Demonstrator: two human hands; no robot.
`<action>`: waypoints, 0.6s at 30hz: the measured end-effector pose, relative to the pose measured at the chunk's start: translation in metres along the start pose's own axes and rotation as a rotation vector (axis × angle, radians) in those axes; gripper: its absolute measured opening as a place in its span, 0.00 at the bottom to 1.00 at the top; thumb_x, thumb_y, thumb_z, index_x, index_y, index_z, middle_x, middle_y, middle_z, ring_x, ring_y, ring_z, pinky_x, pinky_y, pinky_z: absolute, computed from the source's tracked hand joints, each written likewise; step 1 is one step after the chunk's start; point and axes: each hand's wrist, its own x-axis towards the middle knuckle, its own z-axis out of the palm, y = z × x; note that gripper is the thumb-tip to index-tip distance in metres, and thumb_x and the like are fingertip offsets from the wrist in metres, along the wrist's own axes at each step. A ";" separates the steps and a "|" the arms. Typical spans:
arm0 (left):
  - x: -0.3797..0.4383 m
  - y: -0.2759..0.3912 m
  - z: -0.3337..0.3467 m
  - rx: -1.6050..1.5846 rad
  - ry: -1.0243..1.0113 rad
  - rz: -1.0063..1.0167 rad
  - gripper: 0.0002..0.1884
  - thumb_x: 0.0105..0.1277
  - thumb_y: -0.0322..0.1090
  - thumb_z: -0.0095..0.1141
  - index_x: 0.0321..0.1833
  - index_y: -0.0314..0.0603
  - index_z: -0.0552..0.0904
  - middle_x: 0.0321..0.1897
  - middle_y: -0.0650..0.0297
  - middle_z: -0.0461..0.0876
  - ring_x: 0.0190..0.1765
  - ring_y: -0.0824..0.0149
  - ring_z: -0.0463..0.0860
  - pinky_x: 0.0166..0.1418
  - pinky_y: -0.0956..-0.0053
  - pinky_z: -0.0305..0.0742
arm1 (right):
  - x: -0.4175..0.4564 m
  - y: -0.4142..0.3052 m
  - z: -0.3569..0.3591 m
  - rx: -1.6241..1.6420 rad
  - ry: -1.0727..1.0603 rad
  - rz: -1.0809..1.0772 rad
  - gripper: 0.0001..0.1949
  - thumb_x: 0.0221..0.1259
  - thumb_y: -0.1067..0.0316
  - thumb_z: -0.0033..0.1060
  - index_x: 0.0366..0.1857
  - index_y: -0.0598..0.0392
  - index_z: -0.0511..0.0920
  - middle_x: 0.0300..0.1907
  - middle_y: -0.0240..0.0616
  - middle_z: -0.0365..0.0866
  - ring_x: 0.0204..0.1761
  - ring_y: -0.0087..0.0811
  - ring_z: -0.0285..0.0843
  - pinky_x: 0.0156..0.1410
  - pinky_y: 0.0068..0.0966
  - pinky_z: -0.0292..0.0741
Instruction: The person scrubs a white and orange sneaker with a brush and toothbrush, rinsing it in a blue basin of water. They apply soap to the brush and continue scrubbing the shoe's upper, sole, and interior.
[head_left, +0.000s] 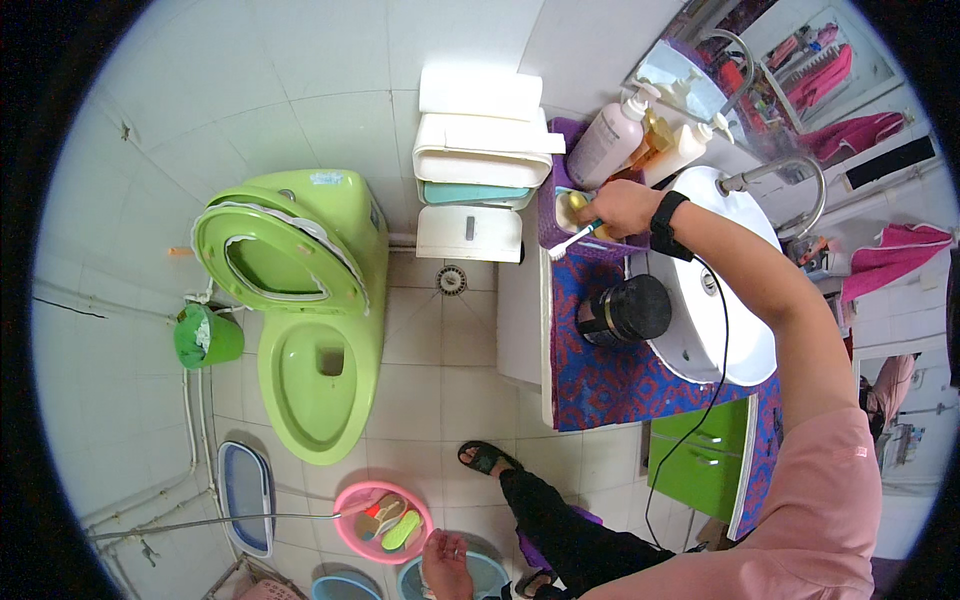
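Observation:
My right hand (624, 208), with a black band at the wrist, holds a toothbrush (574, 241) with a teal and white handle. Its fingers reach into a purple plastic basket (550, 206) and touch a yellow object (577, 201), perhaps soap. Pump bottles stand in or beside the basket, among them a pink one (609, 142). Low in the view, my left hand (448, 568) is held palm up with nothing in it, over a light blue basin (491, 577). Left of it, a pink basin (341, 525) holds a lime-green shoe or insole (400, 530) and other items.
A dark jar (626, 311) stands on the patterned counter cover (600, 390) beside the washbasin (750, 330). A green toilet (322, 375) has its lid raised. A thin hose (225, 517) extends to the pink basin, and a black cable (679, 442) crosses the counter.

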 end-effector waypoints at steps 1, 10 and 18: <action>0.002 -0.001 -0.001 -0.008 -0.003 -0.008 0.16 0.77 0.39 0.62 0.62 0.40 0.85 0.52 0.58 0.84 0.53 0.58 0.84 0.64 0.60 0.82 | -0.002 0.004 0.001 -0.012 0.010 -0.020 0.22 0.50 0.69 0.74 0.55 0.46 0.86 0.33 0.49 0.88 0.41 0.56 0.89 0.48 0.51 0.82; -0.003 -0.006 -0.005 -0.004 0.011 -0.035 0.14 0.76 0.38 0.64 0.59 0.41 0.85 0.47 0.61 0.85 0.49 0.62 0.84 0.61 0.62 0.82 | -0.039 0.006 -0.021 0.009 0.094 -0.056 0.17 0.54 0.65 0.77 0.49 0.44 0.91 0.40 0.44 0.91 0.47 0.52 0.89 0.53 0.47 0.82; -0.033 -0.008 -0.008 -0.040 -0.014 -0.021 0.14 0.77 0.40 0.64 0.58 0.42 0.85 0.48 0.63 0.87 0.52 0.63 0.85 0.61 0.65 0.81 | -0.078 0.002 -0.014 0.215 0.441 0.192 0.17 0.62 0.61 0.79 0.55 0.47 0.91 0.48 0.43 0.93 0.49 0.47 0.90 0.56 0.40 0.83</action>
